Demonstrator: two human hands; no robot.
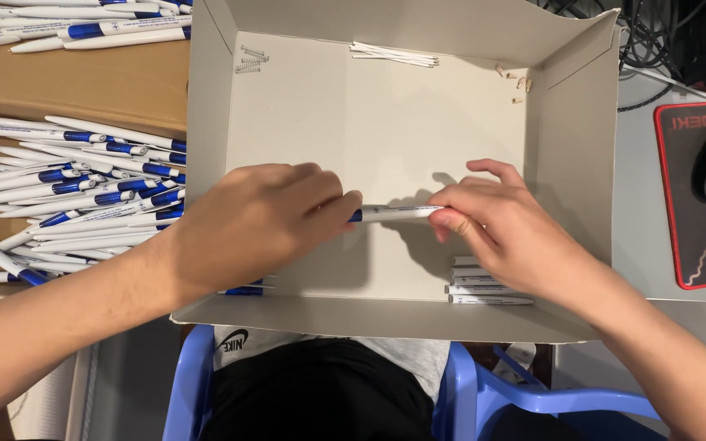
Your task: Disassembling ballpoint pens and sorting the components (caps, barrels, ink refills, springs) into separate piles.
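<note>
Pen (pixel 394 213), white barrel with a blue end, held level between both hands over the floor of the shallow white cardboard box (pixel 386 122). Left hand (pixel 259 220) clenched around the blue end, fingertips pinching it; right hand (pixel 496 220) closed on the white barrel, thumb under, fingers over. Both grips grasping the same pen, facing each other, nearly touching at the middle.

Largest first: box walls all round the two grips, near wall just below the wrists. Risk there, by judgement: a wrist pressing that wall and tipping the box toward the lap and the blue chair (pixel 467 392).

Left of the left grip, outside the box, a loose heap of finished pens (pixel 83 184) on brown cardboard; an elbow sweep could roll them off.

Just below the right grip, a small stack of white barrels (pixel 484 290); a dropped hand could scatter them.

Far beyond both grips, against the back wall, thin white refills (pixel 394 54), then springs (pixel 251 59) and tiny tan tips (pixel 519 82) in the corners. Smallest parts, greatest danger: too much twist or pull between the grips could, by judgement, pop the pen apart and fling a spring out of the box. Skewed push likely to jam or crack the barrel. Whether a spring sits inside: cannot tell.
</note>
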